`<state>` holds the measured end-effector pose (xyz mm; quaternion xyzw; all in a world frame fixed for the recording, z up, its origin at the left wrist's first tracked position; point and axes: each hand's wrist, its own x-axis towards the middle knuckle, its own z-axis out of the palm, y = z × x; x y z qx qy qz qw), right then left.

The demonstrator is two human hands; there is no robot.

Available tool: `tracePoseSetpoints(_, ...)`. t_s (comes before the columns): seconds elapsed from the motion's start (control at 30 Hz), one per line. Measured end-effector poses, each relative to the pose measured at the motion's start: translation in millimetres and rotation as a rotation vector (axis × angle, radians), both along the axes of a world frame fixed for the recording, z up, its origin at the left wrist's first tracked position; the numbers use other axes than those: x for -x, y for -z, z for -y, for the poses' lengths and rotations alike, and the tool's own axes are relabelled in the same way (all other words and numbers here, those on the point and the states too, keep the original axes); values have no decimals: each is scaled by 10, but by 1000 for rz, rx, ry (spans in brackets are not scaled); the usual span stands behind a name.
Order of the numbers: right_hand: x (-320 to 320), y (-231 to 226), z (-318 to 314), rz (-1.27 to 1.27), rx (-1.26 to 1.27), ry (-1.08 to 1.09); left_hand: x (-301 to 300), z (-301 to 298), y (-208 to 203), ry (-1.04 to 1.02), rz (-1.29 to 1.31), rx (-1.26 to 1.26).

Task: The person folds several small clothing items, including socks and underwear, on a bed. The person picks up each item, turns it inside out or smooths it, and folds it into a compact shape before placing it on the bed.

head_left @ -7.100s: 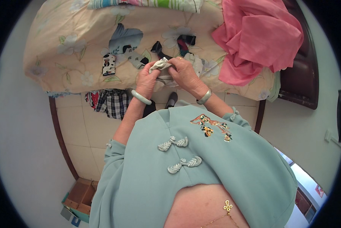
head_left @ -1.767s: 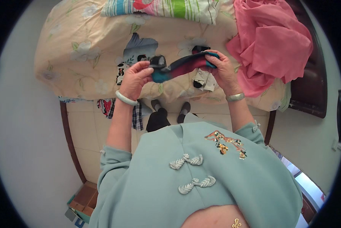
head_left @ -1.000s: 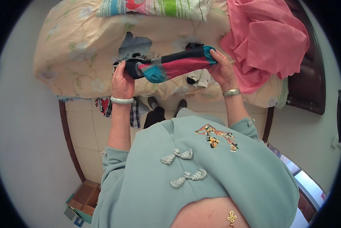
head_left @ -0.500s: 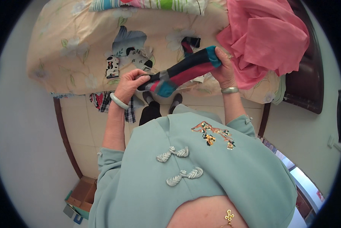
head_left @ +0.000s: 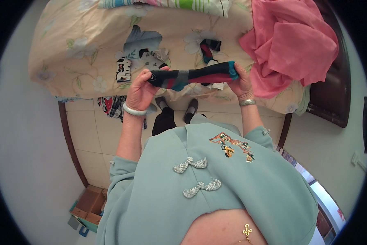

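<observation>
A long sock (head_left: 206, 74) in black, dark red, grey and teal is stretched level between my hands, above the near edge of the bed. My left hand (head_left: 140, 90) pinches its dark toe end. The teal-edged cuff end is gripped by my right hand (head_left: 241, 83). Beyond it on the bed lies a similar dark and red sock (head_left: 209, 48), bent over. Nearer my left hand are a folded white sock with a black pattern (head_left: 123, 70) and grey-white patterned socks (head_left: 153, 59). Whitish cloth (head_left: 217, 85) shows partly below the held sock.
The bed has a peach flowered sheet (head_left: 79, 65). A blue-grey cloth (head_left: 142, 44) lies behind the socks. Pink fabric (head_left: 294, 45) is heaped at the right, a striped pillow (head_left: 171, 4) at the far edge. Checked cloth (head_left: 110, 105) hangs low; a box (head_left: 89, 202) stands lower left.
The sock has gone from slanting up to the right to nearly level. My left hand has risen and turned, while my right hand has come down slightly.
</observation>
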<state>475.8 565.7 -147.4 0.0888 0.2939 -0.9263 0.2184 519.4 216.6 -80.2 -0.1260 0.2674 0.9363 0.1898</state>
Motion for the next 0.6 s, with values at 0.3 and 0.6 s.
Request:
tracePoseSetpoints(0.3, -108, 199, -113, 100, -36, 106, 166, 49, 161, 275, 43, 313)
tracePoseSetpoints(0.6, -19, 205, 9, 214, -133, 159, 303, 29, 470, 617, 77, 830)
